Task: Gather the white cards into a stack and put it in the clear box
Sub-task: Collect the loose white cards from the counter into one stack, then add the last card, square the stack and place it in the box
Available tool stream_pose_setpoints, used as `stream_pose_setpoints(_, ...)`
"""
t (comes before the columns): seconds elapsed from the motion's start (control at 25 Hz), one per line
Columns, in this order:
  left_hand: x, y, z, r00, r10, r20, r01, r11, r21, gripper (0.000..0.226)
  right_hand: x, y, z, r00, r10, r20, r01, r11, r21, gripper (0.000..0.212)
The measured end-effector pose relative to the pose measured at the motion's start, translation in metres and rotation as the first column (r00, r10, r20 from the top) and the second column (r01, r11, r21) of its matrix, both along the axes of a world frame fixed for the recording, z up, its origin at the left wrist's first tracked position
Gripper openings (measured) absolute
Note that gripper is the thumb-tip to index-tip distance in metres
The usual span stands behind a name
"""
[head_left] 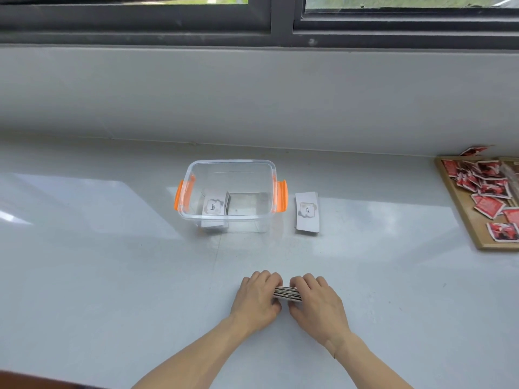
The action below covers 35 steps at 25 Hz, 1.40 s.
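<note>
Left hand [259, 297] and right hand [314, 300] clamp a thin white card stack [287, 293] between curled fingers; beyond them, the clear plastic orange-latched box [231, 220] holds white cards [214, 207].

Left hand [259, 297] and right hand [314, 300] squeezed card stack [287, 293] at 6 o'clock; clear box [230, 196] centre, loose stack [307, 211] at its 3 o'clock

An indoor ledge of pale stone [112, 248] beneath a dark-framed sliding window [280, 23].
</note>
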State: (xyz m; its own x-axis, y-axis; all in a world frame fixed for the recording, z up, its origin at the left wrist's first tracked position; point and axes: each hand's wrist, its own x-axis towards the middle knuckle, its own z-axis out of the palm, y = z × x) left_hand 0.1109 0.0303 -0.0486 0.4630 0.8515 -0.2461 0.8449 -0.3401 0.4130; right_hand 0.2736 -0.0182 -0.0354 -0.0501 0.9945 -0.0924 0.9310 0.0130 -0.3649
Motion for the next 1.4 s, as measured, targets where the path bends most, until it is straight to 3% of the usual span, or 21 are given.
stream_pose_setpoints(0.16, 0.002, 0.016, 0.013, 0.994, -0.074, -0.078, 0.067, 0.993, -0.099, 0.026, 0.009, 0.004, 0.009, 0.995, 0.09, -0.041, -0.088, 0.995, 0.043, 0.026)
stream_pose_setpoints(0.28, 0.011, 0.037, 0.027, 0.985, -0.134, -0.111, 0.113, 0.978, -0.177, 0.032, 0.017, 0.013, 0.021, 0.992, 0.076, -0.096, -0.082, 0.995, -0.062, 0.019)
stream_pose_setpoints(0.4, 0.019, 0.047, 0.029, 0.992, 0.078, 0.103, -0.045, 0.956, -0.29, 0.053, 0.03, 0.024, 0.028, 0.963, -0.108, -0.246, 0.051, 0.973, -0.226, 0.015)
stream_pose_setpoints(0.48, 0.025, 0.047, 0.029, 0.897, 0.354, 0.264, -0.202, 0.86, -0.468, 0.061, 0.041, 0.031, 0.03, 0.868, -0.314, -0.384, 0.19, 0.926, -0.327, 0.014)
stream_pose_setpoints(0.56, 0.031, 0.049, 0.029, 0.8, 0.528, 0.285, -0.265, 0.737, -0.621, 0.057, 0.051, 0.037, 0.029, 0.689, -0.49, -0.534, 0.305, 0.864, -0.4, 0.013)
stream_pose_setpoints(0.68, 0.04, 0.055, 0.028, 0.767, 0.576, 0.282, -0.203, 0.636, -0.745, 0.03, 0.056, 0.046, 0.027, 0.438, -0.612, -0.658, 0.378, 0.79, -0.483, 0.011)
stream_pose_setpoints(0.8, 0.052, 0.062, 0.029, 0.705, 0.619, 0.346, -0.202, 0.643, -0.738, 0.014, 0.056, 0.057, 0.023, 0.347, -0.636, -0.689, 0.394, 0.766, -0.508, 0.012)
stream_pose_setpoints(0.88, 0.063, 0.07, 0.029, 0.649, 0.665, 0.369, -0.269, 0.654, -0.707, 0.015, 0.056, 0.069, 0.02, 0.359, -0.641, -0.679, 0.442, 0.757, -0.481, 0.013)
stream_pose_setpoints(1.04, 0.089, 0.089, 0.028, 0.58, 0.708, 0.404, -0.447, 0.691, -0.568, 0.023, 0.056, 0.107, 0.018, 0.513, -0.616, -0.597, 0.553, 0.77, -0.319, 0.017)
stream_pose_setpoints(1.16, 0.112, 0.104, 0.029, 0.514, 0.747, 0.421, -0.542, 0.663, -0.516, 0.025, 0.058, 0.136, 0.015, 0.573, -0.615, -0.542, 0.576, 0.772, -0.268, 0.028)
stream_pose_setpoints(1.4, 0.129, 0.126, 0.024, 0.542, 0.765, 0.347, -0.647, 0.644, -0.409, 0.023, 0.061, 0.165, 0.008, 0.608, -0.632, -0.48, 0.597, 0.763, -0.249, 0.027)
